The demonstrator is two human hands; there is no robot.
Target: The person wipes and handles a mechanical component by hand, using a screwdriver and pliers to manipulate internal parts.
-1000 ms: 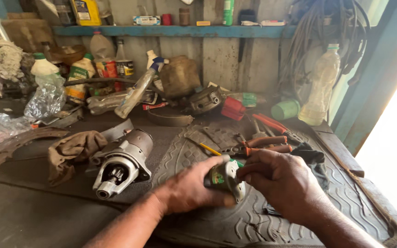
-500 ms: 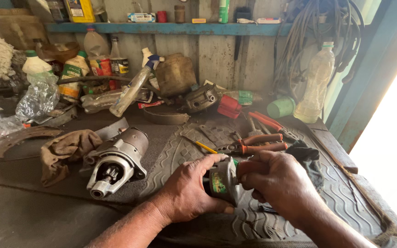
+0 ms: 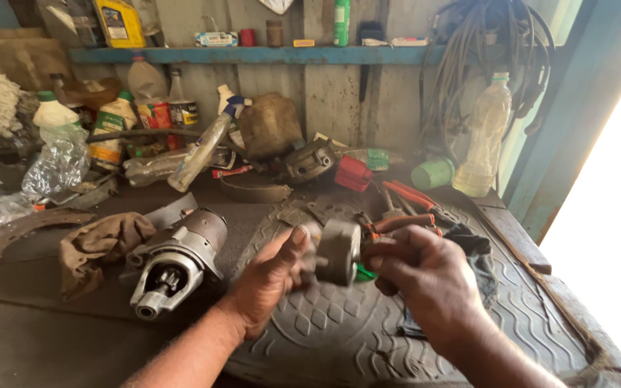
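Plastic bottles (image 3: 59, 144): a cluster stands and lies at the far left of the bench, well apart from the work.
Brake shoe (image 3: 16, 233): a curved, rusty piece rests on the dark bench top at the left edge.
Rag (image 3: 98, 248): a brown cloth lies crumpled just beside the starter motor, touching its left side.
Starter motor (image 3: 174, 266): the grey housing lies on its side on the bench, pinion end toward the camera, untouched by either hand.
Left hand (image 3: 271, 280): it is half open, with the thumb raised and the fingertips against the left face of the cylindrical part; the picture is too blurred to say whether it grips or only steadies it.
Cylindrical part (image 3: 339, 251): a small grey metal cylinder, likely the solenoid, is held in the air between both hands above the tyre tread mat (image 3: 368, 338); a bit of green shows beneath it.
Right hand (image 3: 425, 276): its fingers are closed around the right side of the cylindrical part and carry it.
Pliers (image 3: 407, 219): orange-handled tools lie on the mat just behind the hands, unused.
Progress: the part is apart from the starter motor and in hand; judging by this, the two are not yet joined, and no tool is taken up.
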